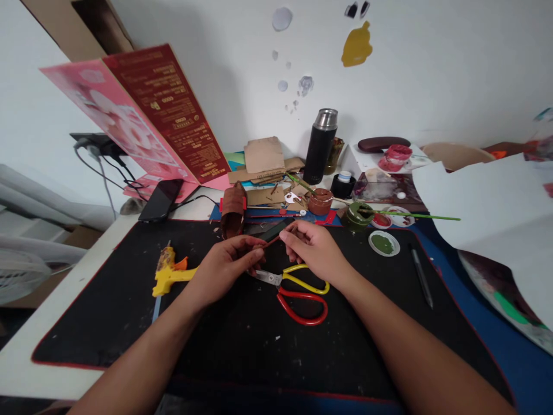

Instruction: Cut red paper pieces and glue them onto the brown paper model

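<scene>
My left hand (227, 266) and my right hand (311, 249) are both closed in pinches on the two ends of a thin brown strip (276, 237), held just above the black mat (108, 311). Under my hands lie scissors (298, 291) with one yellow and one red handle, their blades pointing left. A yellow hot glue gun (169, 272) lies on the mat to the left of my left hand. A brown painted cardboard roll (233, 210) stands at the mat's far edge.
Behind the mat stand a black flask (320, 146), cardboard scraps (263, 158), a brown paint pot (320, 202), a green paint pot (358, 216) with a green stick, and paint dishes (383, 242). A phone (161, 199) lies far left; a pen (422, 278) and white paper (492, 219) right.
</scene>
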The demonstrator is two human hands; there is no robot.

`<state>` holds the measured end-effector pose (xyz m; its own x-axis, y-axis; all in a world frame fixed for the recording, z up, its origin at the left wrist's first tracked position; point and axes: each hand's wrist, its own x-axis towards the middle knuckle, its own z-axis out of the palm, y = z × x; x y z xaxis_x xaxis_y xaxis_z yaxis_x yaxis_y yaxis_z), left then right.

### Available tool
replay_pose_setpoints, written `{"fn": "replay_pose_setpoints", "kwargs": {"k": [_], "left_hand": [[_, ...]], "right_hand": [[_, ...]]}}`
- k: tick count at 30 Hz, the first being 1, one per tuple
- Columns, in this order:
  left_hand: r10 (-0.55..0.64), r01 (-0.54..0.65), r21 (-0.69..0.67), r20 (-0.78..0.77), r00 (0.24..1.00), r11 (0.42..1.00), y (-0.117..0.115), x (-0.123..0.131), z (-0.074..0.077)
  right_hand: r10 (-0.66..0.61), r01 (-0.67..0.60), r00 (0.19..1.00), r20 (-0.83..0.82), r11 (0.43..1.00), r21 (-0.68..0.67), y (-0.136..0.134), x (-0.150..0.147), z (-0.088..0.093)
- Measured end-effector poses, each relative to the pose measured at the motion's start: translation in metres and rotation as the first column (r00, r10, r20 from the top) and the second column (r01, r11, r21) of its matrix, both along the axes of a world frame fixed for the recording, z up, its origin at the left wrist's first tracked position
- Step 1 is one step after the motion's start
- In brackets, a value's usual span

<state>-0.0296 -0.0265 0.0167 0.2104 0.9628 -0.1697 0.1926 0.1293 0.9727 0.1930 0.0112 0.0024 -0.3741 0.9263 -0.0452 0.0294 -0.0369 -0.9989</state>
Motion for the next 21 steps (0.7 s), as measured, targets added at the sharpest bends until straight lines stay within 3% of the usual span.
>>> {"fn": "replay_pose_setpoints", "kwargs": {"k": [11,17,21], "left_hand": [[0.017,-0.017,0.006,0.021,1.0,1.0,0.0005,-0.0005,-0.0014],[-0.004,0.016,-0.072,0.16,0.987,0.997,0.0004,-0.0017,-0.0025],[0.078,-0.038,-0.146,0.28,0.957,0.989,0.0015,-0.0012,-0.004]], "right_hand": [[-0.004,0.004,1.0,0.008,1.0,0.002,0.0001,0.0002,-0.0006],[-0.016,0.016,0.998,-0.054,1.0,0.002,0.0034,0.004,-0.0001],[0.003,-0.003,0.997,-0.073,1.0,-0.005,0.0034,0.0048,-0.0001]]}}
